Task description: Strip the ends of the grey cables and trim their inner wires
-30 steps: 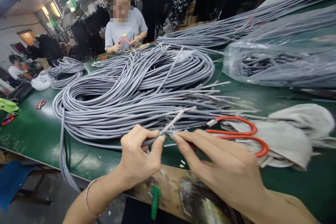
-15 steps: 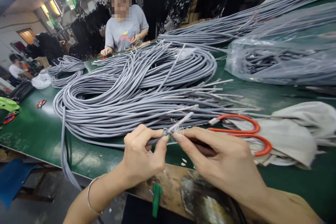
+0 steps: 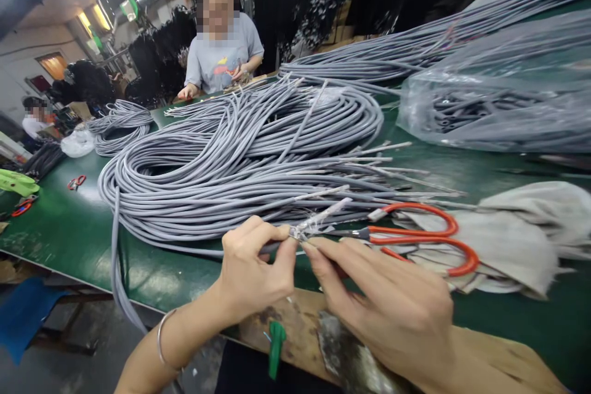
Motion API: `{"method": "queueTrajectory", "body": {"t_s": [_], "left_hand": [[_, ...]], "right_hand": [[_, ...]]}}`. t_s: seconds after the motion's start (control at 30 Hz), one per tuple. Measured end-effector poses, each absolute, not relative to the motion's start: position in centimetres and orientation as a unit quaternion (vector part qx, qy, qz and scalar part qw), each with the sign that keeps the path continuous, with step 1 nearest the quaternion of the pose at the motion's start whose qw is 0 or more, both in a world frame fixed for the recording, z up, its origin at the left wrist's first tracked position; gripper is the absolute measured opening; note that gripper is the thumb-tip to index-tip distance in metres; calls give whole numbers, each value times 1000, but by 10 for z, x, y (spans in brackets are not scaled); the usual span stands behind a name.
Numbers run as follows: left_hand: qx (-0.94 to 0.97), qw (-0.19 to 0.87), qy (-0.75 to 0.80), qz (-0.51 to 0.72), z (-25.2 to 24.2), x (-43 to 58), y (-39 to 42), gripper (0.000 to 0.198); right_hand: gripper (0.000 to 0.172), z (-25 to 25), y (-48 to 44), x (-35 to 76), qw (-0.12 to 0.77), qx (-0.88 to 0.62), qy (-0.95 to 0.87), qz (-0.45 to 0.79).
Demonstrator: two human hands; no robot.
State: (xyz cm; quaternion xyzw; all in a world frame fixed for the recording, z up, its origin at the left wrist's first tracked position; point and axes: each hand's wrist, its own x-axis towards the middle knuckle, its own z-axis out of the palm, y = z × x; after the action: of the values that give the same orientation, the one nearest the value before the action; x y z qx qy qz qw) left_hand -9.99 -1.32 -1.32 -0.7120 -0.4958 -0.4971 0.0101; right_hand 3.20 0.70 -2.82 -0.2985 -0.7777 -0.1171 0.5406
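My left hand [image 3: 258, 265] is closed round a grey cable [image 3: 270, 248] close to its stripped end, thumb and forefinger pinching it. From the pinch a frayed, whitish cable end [image 3: 325, 215] sticks out up and to the right, with loose fibres about it. My right hand [image 3: 392, 301] meets the left one there, its thumb and fingers pinched at the base of the fibres. Just beyond my right hand lie scissors with orange handles [image 3: 468, 261], partly on a pale cloth [image 3: 512, 234]. A large coil of grey cables [image 3: 184, 197] spreads behind both hands.
More grey cables [image 3: 369, 49] run along the table's far right, near a clear plastic bag [image 3: 489, 111]. A small red-handled tool [image 3: 76, 182] lies at left on the green table [image 3: 64, 228]. Across the table sits a co-worker [image 3: 224, 43]. A green clamp handle [image 3: 276, 348] is at the near edge.
My right hand has turned and shifted slightly down and right, uncovering the scissors' pivot. The whitish end leans further right, with its fibres more spread. My left hand keeps its pinch.
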Motion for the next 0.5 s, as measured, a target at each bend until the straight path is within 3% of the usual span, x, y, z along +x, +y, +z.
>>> {"method": "queueTrajectory", "body": {"t_s": [0.17,0.37,0.5], "left_hand": [[-731,45,-463,-499,-22,-99,-12,11],[-676,-47,-560,-476,-18,-111,0,14],[-662,-78,-540,-513,-10,-111,-4,10]], "right_hand": [[14,-27,13,35,543,-341,-767,-2],[23,-30,-5,29,550,-216,-806,-40],[13,-24,6,34,570,-264,-777,-50]]}}
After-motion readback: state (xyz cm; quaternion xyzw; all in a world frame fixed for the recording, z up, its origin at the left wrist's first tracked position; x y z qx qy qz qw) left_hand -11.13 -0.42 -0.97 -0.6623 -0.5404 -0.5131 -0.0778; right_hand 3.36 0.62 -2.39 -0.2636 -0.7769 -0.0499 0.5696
